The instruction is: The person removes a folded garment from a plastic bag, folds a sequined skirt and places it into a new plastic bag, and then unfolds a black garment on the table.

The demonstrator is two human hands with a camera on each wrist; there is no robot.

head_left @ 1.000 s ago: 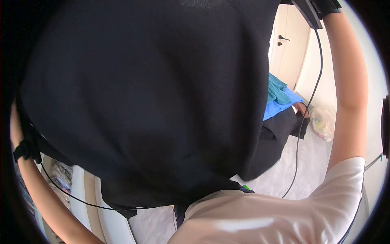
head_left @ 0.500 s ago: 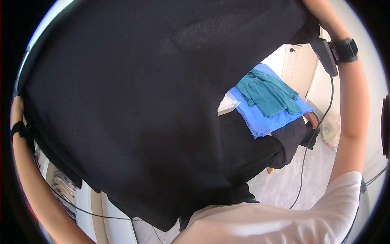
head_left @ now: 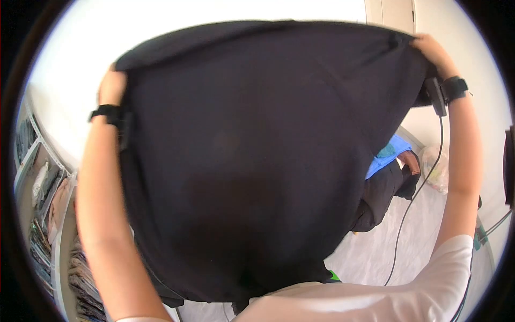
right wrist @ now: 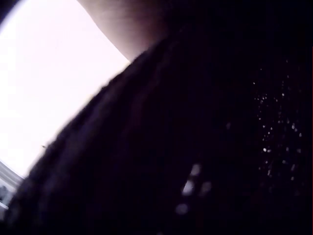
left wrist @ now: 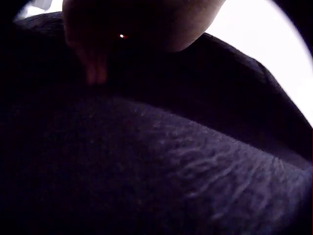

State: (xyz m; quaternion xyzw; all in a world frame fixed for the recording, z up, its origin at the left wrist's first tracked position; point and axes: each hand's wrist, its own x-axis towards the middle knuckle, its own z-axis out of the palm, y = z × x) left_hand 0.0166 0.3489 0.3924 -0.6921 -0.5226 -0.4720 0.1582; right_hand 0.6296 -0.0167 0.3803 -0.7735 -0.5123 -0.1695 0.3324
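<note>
A large black cloth [head_left: 257, 139] hangs spread out in front of me, its upper edge stretched between both hands. At its upper left corner my left hand [head_left: 112, 87] grips the edge. My right hand [head_left: 433, 53] holds the upper right corner, where the fabric bunches into folds. In the left wrist view, fingertips [left wrist: 96, 73] curl against the dark fabric [left wrist: 220, 166] below the palm. The right wrist view shows only part of the hand [right wrist: 132, 24] above the dark cloth [right wrist: 98, 137]; its fingers are hidden there.
At right behind the cloth, blue folded fabric [head_left: 394, 150] lies on a dark-draped surface [head_left: 378, 196]. A clear plastic bag [head_left: 435, 167] sits on the floor beside it. Shelves with packed clothes [head_left: 45, 214] stand at left. A cable [head_left: 416, 198] hangs from my right wrist.
The cloth, earlier filling most of the view, has swung outward and its top edge now shows against the wall. My left hand has moved up and inward. The teal garment is now mostly covered.
</note>
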